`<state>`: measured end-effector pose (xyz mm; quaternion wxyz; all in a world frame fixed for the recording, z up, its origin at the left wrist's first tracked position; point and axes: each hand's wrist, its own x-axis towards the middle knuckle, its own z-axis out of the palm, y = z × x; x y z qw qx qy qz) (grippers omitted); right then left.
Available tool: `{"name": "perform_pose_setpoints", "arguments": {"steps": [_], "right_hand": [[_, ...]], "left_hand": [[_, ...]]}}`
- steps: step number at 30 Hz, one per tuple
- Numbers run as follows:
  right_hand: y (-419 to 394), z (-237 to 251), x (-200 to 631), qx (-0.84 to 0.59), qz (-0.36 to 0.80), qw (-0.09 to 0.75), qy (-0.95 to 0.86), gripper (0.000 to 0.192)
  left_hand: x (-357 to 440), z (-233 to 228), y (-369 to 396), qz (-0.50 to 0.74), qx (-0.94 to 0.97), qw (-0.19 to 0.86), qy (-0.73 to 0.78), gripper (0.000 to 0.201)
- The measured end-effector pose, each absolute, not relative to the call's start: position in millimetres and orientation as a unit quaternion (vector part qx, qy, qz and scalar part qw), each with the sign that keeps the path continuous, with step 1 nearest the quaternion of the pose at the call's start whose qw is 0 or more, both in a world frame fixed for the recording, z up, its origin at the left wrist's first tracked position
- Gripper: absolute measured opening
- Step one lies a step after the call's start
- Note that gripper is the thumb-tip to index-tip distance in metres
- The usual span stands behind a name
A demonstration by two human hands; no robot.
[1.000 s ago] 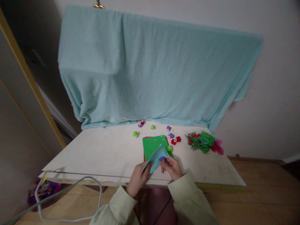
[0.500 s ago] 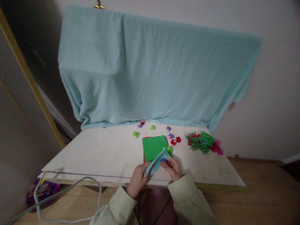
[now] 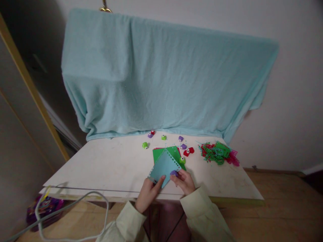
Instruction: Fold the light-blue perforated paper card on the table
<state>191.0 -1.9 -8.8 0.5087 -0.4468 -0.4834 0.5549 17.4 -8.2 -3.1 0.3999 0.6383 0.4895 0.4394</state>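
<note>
Left hand, lower centre of frame: pinching light-blue paper sheet by lower-left edge, thumb on top face. Right hand: fingers closed on purple paper punch near sheet's right corner. Sheet tilted, centre-bottom of frame, holes along two upper edges, partly covering green sheet on counter. Light-green punch at green sheet's right edge; red punches just beyond. Perforated scrap pile right of centre. Blue cloth hangs behind, upper frame.

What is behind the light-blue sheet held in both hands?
A green sheet and a red edge show partly; whatever the light-blue sheet covers is hidden.
</note>
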Motion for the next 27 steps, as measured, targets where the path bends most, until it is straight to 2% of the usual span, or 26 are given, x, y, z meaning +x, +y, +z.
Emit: {"name": "perform_pose_setpoints", "arguments": {"steps": [9, 17, 27], "right_hand": [[-4.1, -12.8, 187.5, -0.448, 0.577, 0.483, -0.483, 0.034], [-2.9, -14.0, 188.6, -0.431, 0.573, 0.501, -0.484, 0.030], [-4.5, -7.1, 188.5, -0.416, 0.561, 0.517, -0.496, 0.026]], "left_hand": [[16.2, -3.9, -7.9, 0.430, 0.631, 0.414, 0.496, 0.040], [17.0, -3.8, -8.9, 0.436, 0.630, 0.398, 0.504, 0.041], [13.9, -14.9, -7.6, 0.417, 0.643, 0.419, 0.487, 0.033]]}}
